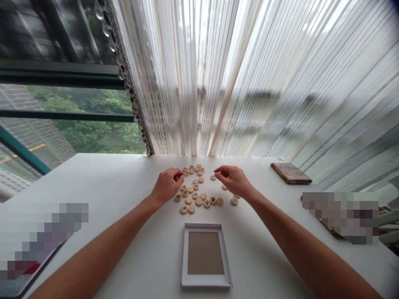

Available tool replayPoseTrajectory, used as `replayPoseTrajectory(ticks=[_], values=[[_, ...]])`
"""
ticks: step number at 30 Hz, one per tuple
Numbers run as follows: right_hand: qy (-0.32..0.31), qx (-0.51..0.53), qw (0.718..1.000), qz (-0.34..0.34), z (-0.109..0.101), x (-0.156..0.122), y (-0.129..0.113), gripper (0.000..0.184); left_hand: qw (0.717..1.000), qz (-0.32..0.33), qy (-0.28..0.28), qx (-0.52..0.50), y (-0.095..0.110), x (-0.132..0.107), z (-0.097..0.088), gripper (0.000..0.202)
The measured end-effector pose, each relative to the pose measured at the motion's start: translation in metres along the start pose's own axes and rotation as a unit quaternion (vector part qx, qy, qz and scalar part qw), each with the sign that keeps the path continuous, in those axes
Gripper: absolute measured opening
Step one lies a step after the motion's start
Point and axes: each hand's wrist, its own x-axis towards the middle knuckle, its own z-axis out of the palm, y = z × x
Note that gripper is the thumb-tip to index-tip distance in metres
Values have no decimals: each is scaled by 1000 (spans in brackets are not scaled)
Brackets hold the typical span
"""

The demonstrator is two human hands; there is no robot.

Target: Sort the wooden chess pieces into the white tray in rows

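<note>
Round wooden Chinese chess pieces (pixel 195 195) lie scattered on the white table, some with dark characters face up, others plain. My left hand (pixel 169 182) is at the left edge of the far cluster, fingers curled and thumb against them; its fingertips are beside a piece (pixel 187 172), and anything in them is hidden. My right hand (pixel 232 178) is to the right of that cluster, thumb and fingers drawn together in a pinch. A single piece (pixel 213 177) is right at its fingertips; whether they grip it I cannot tell. More pieces (pixel 234 201) lie under and below the right wrist.
A shallow white box tray (pixel 185 257) with a brown bottom sits in front, between my forearms. At the right lies a brown book-like box (pixel 291 172), with a blurred-out object (pixel 343 216) nearer. Another blurred item (pixel 46 245) is at the left. Striped curtains (pixel 199 83) hang behind the table.
</note>
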Motion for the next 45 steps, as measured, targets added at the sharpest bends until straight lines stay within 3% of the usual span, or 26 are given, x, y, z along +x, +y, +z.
replayPoseTrajectory(ticks=[3, 7, 12, 20, 25, 36, 42, 45], values=[[-20, -18, 1000, -10, 16, 25, 3, 19, 1000, 3, 7, -17, -19, 2, 12, 21], [-79, -40, 994, -67, 35, 31, 0, 18, 999, 7, 22, -41, -32, -2, 18, 20], [-136, -85, 978, -134, 42, 23, -4, 20, 997, 35, 21, -59, -32, -4, 20, 18], [-149, -147, 963, -168, 45, 21, -6, 17, 992, 99, 8, -71, -33, -10, 29, 13], [-129, -139, 968, -163, 45, 20, -3, 17, 990, 119, 16, -69, -33, -10, 28, 14], [-33, -49, 996, -70, 52, 26, 13, 15, 989, 135, 22, -61, -34, -10, 28, 15], [-25, -36, 996, -74, 53, 27, 17, 21, 988, 137, 28, -63, -32, -9, 26, 14], [-32, -32, 993, -110, 54, 23, 14, 28, 988, 138, 29, -62, -30, -9, 26, 16]])
